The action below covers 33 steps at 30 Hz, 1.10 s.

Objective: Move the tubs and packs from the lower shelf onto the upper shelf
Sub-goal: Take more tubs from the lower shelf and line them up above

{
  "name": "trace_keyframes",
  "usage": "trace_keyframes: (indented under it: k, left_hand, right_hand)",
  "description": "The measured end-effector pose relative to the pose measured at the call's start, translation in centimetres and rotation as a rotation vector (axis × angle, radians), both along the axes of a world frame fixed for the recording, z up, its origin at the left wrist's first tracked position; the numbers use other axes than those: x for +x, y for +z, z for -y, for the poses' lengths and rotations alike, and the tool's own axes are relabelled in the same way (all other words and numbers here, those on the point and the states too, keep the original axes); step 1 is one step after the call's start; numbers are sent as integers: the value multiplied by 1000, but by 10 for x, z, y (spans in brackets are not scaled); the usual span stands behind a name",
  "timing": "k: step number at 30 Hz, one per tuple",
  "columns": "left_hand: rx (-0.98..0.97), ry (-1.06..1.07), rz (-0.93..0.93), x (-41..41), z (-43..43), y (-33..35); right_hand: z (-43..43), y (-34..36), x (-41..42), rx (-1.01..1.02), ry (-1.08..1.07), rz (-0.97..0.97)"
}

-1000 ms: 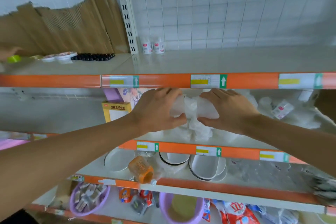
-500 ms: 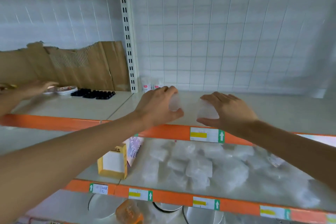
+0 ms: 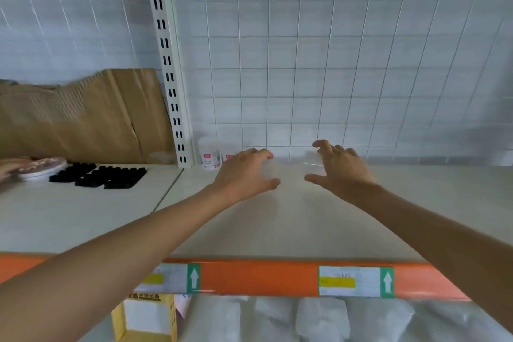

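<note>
Fingers (image 3: 261, 152) of the left hand (image 3: 244, 175) curl round one clear tub (image 3: 268, 172), and the right hand (image 3: 340, 171) cups a second tub (image 3: 313, 165). Both have travelled from the front edge of the upper shelf (image 3: 277, 225) to its back, beside the labelled tubs (image 3: 210, 157). Release looks imminent; more packs (image 3: 322, 319) wait underneath.

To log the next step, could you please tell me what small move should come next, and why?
Probably lower both and let go: the left hand grips the left tub, the right hand the right tub, near the back of the upper shelf beside the labelled tubs, their likely place.
</note>
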<state>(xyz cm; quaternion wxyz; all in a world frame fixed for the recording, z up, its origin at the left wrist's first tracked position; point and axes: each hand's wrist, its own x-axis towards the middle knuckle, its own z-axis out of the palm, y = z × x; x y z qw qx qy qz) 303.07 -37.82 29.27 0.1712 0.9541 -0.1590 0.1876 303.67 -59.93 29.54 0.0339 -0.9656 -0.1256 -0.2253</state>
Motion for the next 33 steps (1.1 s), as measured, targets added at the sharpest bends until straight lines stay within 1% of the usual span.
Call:
trace_keyframes:
  k: [3,6,10,14,16,19,20,21,22,25,26,28,30,33]
  left_hand:
    - [-69,-28,-12,19,-2,-3]
    - [-93,-42,-15,29,-1,-7]
    - [-133,-56,-43,38,1,-16]
    - [-139,-54,-11,38,1,-22]
    - [-166,-66,-31,40,0,-21]
    - [-265,-90,-112,39,3,-17]
    - [-309,-103,-127,38,4,-14]
    - [-341,-117,-127,38,5,-11]
    - [-357,-133,-114,37,5,-9]
    - [-368,-156,-62,37,1,-3]
    - [-367,-153,-48,38,-2,-2]
    - [-351,-157,-27,41,-7,-1]
    - [-333,-184,-8,43,-12,-2]
    - [-294,-233,32,48,-16,-6]
  right_hand:
    - [5,-8,23,28,-53,-6]
    - [12,-17,36,66,-102,-28]
    - [19,-23,42,42,-92,-67]
    - [19,-25,40,12,-59,-58]
    - [16,-26,39,63,-14,-3]
    - [3,-20,34,240,111,196]
    - [-4,-15,33,299,162,230]
    - [-13,-10,33,358,208,216]
    - [-23,-4,34,419,246,158]
    - [-49,9,35,624,342,-97]
    - [-55,9,37,704,366,-149]
    - [-61,3,40,830,370,-195]
    - [-61,-6,42,919,345,-285]
    - [-57,-10,40,1005,360,-537]
